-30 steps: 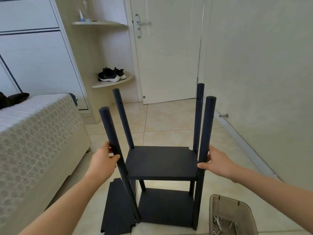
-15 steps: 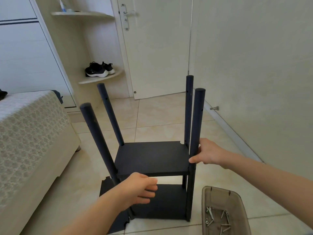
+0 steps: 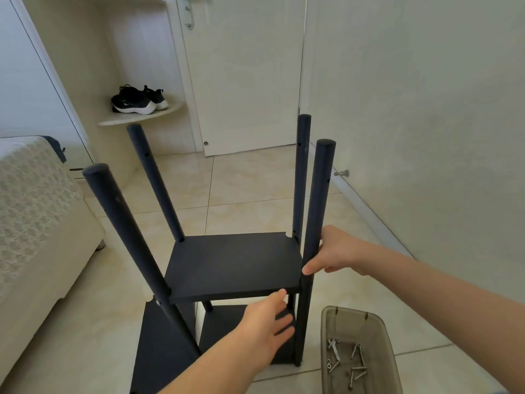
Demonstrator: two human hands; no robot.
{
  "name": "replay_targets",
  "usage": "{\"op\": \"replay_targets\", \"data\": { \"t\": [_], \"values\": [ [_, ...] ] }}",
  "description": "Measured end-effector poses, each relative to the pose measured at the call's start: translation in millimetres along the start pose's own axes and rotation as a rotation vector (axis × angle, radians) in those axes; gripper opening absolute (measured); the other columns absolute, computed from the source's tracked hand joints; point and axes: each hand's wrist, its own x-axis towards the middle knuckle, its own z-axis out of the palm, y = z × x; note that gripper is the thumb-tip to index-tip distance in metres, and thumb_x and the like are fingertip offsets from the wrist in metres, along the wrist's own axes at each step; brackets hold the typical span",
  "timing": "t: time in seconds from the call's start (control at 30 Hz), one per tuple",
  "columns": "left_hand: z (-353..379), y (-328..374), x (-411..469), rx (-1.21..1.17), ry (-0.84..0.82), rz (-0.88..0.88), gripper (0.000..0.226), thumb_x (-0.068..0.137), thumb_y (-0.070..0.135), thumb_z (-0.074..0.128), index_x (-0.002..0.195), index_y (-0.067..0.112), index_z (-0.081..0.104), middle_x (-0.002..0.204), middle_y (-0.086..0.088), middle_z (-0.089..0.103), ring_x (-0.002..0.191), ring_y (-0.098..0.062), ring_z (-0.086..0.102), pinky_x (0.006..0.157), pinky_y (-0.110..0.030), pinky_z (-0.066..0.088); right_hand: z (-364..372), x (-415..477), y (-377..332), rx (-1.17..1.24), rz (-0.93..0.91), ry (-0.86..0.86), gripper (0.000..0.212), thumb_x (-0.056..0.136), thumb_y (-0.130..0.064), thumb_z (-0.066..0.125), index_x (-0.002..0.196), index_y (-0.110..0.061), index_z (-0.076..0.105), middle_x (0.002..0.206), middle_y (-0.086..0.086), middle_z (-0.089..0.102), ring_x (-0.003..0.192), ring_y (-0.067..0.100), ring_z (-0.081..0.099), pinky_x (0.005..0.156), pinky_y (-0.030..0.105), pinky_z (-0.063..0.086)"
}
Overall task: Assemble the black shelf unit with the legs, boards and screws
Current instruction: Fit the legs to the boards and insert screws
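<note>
From the head view, the black shelf unit (image 3: pixel 235 251) stands on the tiled floor (image 3: pixel 255 189) straight ahead, between the bed (image 3: pixel 34 223) on the left and the wall on the right. Four round legs rise well above its upper board (image 3: pixel 216 274). The front left leg (image 3: pixel 127 237) and rear left leg (image 3: pixel 154 183) lean outward to the left, while the rear right leg (image 3: pixel 301 172) and front right leg (image 3: pixel 318 209) stand close to upright. A lower board (image 3: pixel 221 328) sits under the upper one, near the floor.

The right hand (image 3: pixel 338 251) holds the front right leg just where the upper board meets it. Its thumb lies across the front of the leg and the other fingers pass behind it, out of sight.

The left hand (image 3: pixel 267 328) reaches in below the front edge of the upper board with its fingers straight and a little apart. One fingertip touches that edge near the right corner, and the hand grasps nothing.

A loose black board (image 3: pixel 159 351) lies flat on the floor at the unit's left foot, partly under the front left leg. To the right of the unit stands a translucent brown bin (image 3: pixel 329 336) with metal screws (image 3: pixel 355 362) scattered in its bottom.

Farther back, black shoes (image 3: pixel 136 100) sit on a corner shelf (image 3: pixel 142 116) beside a closed white door (image 3: pixel 241 81). A metal doorstop (image 3: pixel 341 173) sticks out from the right wall's skirting.
</note>
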Motion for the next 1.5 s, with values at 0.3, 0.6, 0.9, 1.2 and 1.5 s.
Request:
{"op": "replay_targets", "data": {
  "t": [0.3, 0.6, 0.9, 1.2, 1.5],
  "values": [
    [23.6, -17.2, 34.0, -0.119, 0.109, 0.127, 0.056, 0.096, 0.027, 0.067, 0.146, 0.015, 0.044, 0.148, -0.007, 0.049, 0.143, -0.028, 0.039, 0.118, -0.046, 0.031, 12.1, -6.1, 9.4, 0.099, -0.065, 0.032, 0.054, 0.084, -0.018, 0.076, 0.131, -0.017, 0.049, 0.111, 0.004, 0.063, 0.095, 0.019, 0.064, 0.081, 0.030, 0.058],
    [25.1, -29.6, 62.1, -0.048, 0.074, 0.155, 0.023, 0.095, 0.037, 0.067, 0.115, 0.028, 0.058, 0.104, 0.014, 0.059, 0.113, -0.009, 0.053, 0.114, -0.034, 0.030, 21.7, -19.2, 19.0, 0.120, -0.193, 0.290, 0.035, 0.095, -0.029, 0.064, 0.124, -0.031, 0.045, 0.098, -0.015, 0.058, 0.077, 0.000, 0.061, 0.050, 0.003, 0.043],
    [28.9, -33.9, 55.9, -0.162, 0.027, 0.143, 0.013, 0.098, 0.024, 0.064, 0.089, 0.026, 0.056, 0.089, 0.011, 0.063, 0.079, -0.003, 0.057, 0.084, -0.025, 0.042, 21.1, -27.2, 20.2, 0.050, -0.179, 0.286, 0.044, 0.096, -0.029, 0.062, 0.136, -0.028, 0.045, 0.120, -0.003, 0.066, 0.088, 0.004, 0.059, 0.069, 0.009, 0.040],
    [28.5, -33.9, 57.7, -0.193, -0.008, 0.196, 0.007, 0.096, 0.023, 0.066, 0.099, 0.019, 0.060, 0.081, 0.008, 0.074, 0.084, -0.006, 0.065, 0.088, -0.025, 0.045, 13.9, -28.9, 23.5, -0.017, -0.196, 0.249, 0.047, 0.097, -0.027, 0.060, 0.140, -0.029, 0.041, 0.122, -0.002, 0.067, 0.106, 0.018, 0.067, 0.069, 0.010, 0.042],
    [23.3, -37.5, 56.7, -0.191, -0.042, 0.223, 0.007, 0.095, 0.025, 0.066, 0.101, 0.023, 0.062, 0.086, 0.011, 0.073, 0.087, -0.005, 0.063, 0.093, -0.028, 0.041, 10.4, -31.9, 21.1, 0.010, -0.231, 0.204, 0.053, 0.093, -0.026, 0.067, 0.140, -0.030, 0.043, 0.130, -0.008, 0.062, 0.090, 0.008, 0.063, 0.071, 0.012, 0.046]
  ]
}}
